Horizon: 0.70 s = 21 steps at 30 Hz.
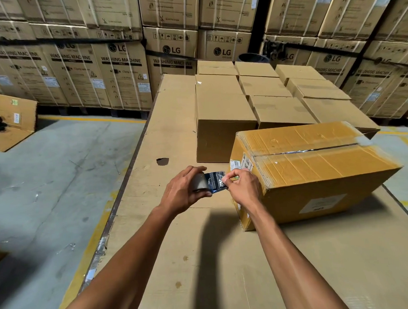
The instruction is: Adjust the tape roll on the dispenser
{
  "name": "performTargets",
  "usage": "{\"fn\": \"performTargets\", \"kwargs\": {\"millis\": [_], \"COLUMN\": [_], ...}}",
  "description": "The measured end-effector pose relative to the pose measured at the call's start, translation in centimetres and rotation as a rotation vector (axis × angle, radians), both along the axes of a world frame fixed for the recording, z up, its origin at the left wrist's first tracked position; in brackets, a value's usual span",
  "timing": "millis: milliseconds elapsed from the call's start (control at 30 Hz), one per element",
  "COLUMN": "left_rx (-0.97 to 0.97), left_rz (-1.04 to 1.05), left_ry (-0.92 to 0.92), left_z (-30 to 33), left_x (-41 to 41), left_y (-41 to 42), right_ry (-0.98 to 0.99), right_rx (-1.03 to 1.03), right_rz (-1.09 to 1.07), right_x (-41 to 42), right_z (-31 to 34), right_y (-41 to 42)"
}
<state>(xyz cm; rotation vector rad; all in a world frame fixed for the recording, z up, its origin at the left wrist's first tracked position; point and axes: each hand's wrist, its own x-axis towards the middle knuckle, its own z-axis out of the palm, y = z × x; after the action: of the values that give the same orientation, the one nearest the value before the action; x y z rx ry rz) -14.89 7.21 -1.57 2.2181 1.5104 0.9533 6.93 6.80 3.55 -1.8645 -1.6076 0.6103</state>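
Head view: my left hand (184, 190) grips a tape roll (199, 181), fingers curled round it, above the cardboard-covered table (180, 262). My right hand (243, 187) pinches the pulled-out tape end (217, 180) between thumb and fingertips, just beside the near corner of the yellowish taped box (317, 167). Plain brown boxes (222, 115) stand in rows behind it. A hole (162, 161) is in the table cover to the left. Washing machine cartons (123, 76) wall the back. A flattened carton (9, 119) lies on the floor, far left.

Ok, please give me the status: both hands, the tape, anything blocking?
Left hand grips grey tape roll. Right hand pinches its pulled-out strip end. Taped yellow-brown cardboard box beside, nothing between.
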Motion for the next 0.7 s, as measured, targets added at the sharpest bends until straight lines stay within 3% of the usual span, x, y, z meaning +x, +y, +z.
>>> {"fn": "performTargets", "kwargs": {"millis": [200,633,700], "left_rx": [-0.068,-0.212,-0.207], "left_rz": [0.021,0.277,0.317], "left_ry": [-0.195,-0.721,-0.732], "left_z": [0.4,-0.3,-0.3], "left_x": [0.0,0.9,1.2], "left_y": [-0.2,-0.7,-0.8], "right_ry": [0.061,0.545,0.590], "right_rx": [-0.006,-0.123,-0.123], "right_rz": [-0.006,-0.249,-0.255], "right_x": [0.1,-0.9,-1.2], "right_z": [0.2,-0.3,-0.5], "right_y": [0.4,1.3,1.5]}}
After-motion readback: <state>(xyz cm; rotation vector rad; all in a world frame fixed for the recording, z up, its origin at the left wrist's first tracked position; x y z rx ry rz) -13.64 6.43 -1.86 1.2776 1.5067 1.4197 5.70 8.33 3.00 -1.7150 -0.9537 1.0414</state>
